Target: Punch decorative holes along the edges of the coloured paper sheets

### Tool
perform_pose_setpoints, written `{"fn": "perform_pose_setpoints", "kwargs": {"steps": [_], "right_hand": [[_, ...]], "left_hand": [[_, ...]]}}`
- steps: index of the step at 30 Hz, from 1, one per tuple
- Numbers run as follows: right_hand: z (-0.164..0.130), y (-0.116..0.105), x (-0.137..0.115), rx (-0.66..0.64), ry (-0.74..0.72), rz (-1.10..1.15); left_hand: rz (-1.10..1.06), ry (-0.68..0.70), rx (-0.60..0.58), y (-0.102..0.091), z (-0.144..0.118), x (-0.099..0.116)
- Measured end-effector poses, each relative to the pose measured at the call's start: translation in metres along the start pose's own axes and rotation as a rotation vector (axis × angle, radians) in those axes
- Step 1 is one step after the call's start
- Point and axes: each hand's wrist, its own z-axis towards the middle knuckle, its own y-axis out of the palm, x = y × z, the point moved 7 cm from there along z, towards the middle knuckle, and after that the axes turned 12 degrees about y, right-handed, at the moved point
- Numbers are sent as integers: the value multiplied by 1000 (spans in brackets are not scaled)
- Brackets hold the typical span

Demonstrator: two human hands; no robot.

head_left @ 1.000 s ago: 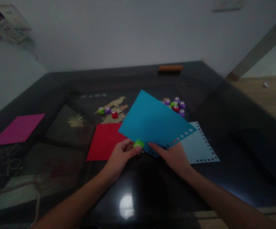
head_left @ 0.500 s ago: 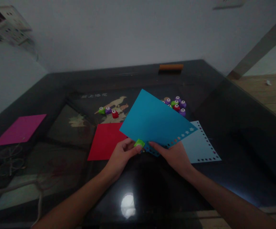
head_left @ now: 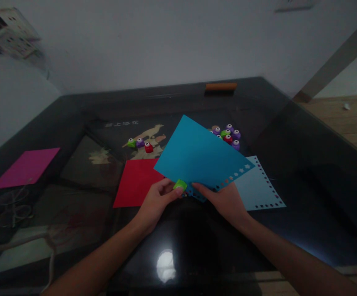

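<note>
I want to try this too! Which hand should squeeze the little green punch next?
Probably the left hand: it already pinches the green punch on the blue paper's edge, while the right hand steadies the sheet.

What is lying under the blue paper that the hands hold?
Under the blue paper lie part of a red sheet and part of a light blue sheet with punched holes, both flat on the dark table. Their covered parts cannot be seen.
</note>
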Motion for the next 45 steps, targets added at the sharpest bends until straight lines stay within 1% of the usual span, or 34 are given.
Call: {"fn": "perform_pose_setpoints", "kwargs": {"steps": [6,12,20,27,33,37,45], "right_hand": [[-1,1,-2,-13,-34,3],[-1,-1,0,11,-7,-3],[-3,0,-4,-7,-22,4],[-3,-1,-6,-8,-25,-13],[-4,-1,-7,-9,-48,-27],[-3,-1,-5,-8,-28,-32],[-4,-1,-6,7,-39,-21]], "left_hand": [[0,25,-14,2,1,2],[35,26,15,-1,-1,2],[13,51,-7,1,0,4],[39,45,26,0,-2,6],[20,60,27,1,-2,7],[22,62,27,2,-2,7],[38,65,43,2,-2,9]]}}
